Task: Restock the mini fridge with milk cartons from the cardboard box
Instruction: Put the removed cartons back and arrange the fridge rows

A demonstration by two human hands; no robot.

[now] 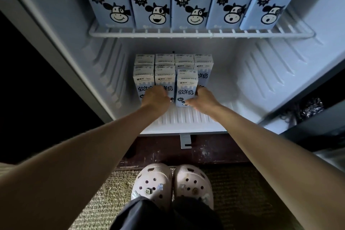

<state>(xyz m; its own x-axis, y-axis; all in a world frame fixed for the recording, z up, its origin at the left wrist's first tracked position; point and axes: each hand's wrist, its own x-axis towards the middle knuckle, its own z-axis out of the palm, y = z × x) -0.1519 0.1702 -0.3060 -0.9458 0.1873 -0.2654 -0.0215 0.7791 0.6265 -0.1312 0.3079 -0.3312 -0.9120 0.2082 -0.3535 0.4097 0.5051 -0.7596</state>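
Pale-blue milk carton (187,87) between the hands (155,97) (203,100), on fridge floor (186,118).

We stand in a dim room; the only strong light is a cool, bluish-white glow falling from 12 o'clock. At 6 o'clock the floor is covered by a coarse, woven carpet (97,192) in a beige-olive tone. Just above it, towards the centre, runs a dark brown wooden ledge (158,153), scuffed and dusty. At 9 o'clock everything is lost in black shadow. At 3 o'clock a dark recess (317,127) holds a crumpled, shiny bundle (311,107), with tangled cords (287,117) just beside it.
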